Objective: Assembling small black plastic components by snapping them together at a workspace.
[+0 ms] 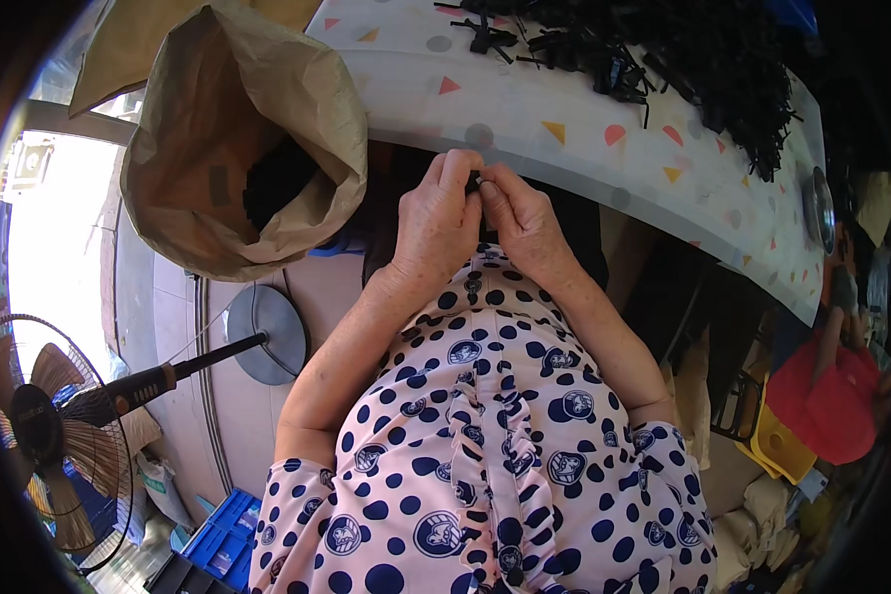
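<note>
My left hand (441, 210) and my right hand (521, 220) meet in front of my body, just off the table's near edge. Both are closed, with thumbs and fingertips pinched on a small black piece (473, 182). Most of that piece is hidden by the fingers, so its exact kind does not show. Beyond my hands, a patterned white tablecloth (510, 104) covers the table. On its far right lies a large heap of small black parts (703, 59) with thin stems. To the left of my left hand stands an open brown paper sack (332, 109) with black material (285, 183) inside.
A standing fan (45, 416) with a round base (267, 335) is on the left. Blue crates (220, 544) sit at the lower left. On the right are a round metal dish (820, 210), a person in red (827, 396) and a yellow chair (777, 441).
</note>
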{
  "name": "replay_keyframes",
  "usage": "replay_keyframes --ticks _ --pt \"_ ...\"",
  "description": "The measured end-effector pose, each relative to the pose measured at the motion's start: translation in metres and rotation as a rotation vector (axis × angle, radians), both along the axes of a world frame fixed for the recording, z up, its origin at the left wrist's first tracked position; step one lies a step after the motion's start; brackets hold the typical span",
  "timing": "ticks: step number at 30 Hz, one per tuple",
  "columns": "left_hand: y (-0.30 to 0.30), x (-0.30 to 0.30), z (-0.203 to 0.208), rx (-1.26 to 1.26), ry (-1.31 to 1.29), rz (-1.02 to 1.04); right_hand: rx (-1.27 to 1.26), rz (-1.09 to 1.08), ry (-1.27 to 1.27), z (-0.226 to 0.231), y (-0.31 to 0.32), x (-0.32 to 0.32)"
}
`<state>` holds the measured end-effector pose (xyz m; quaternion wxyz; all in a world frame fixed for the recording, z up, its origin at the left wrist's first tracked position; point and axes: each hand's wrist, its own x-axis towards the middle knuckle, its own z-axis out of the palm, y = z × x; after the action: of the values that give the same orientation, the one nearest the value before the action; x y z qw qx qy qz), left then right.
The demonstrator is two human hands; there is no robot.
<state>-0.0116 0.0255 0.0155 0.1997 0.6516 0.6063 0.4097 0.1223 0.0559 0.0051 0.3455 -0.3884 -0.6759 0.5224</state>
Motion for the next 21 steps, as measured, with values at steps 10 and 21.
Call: replay_keyframes --ticks 10,21 --pt "0.004 -0.014 0.021 -0.322 -1.249 -0.102 -0.278 -0.023 0.251 0.0 0.009 0.02" --pt "-0.005 -0.012 0.018 -0.604 -1.229 -0.472 -0.579 0.311 0.498 0.01 0.022 0.038"
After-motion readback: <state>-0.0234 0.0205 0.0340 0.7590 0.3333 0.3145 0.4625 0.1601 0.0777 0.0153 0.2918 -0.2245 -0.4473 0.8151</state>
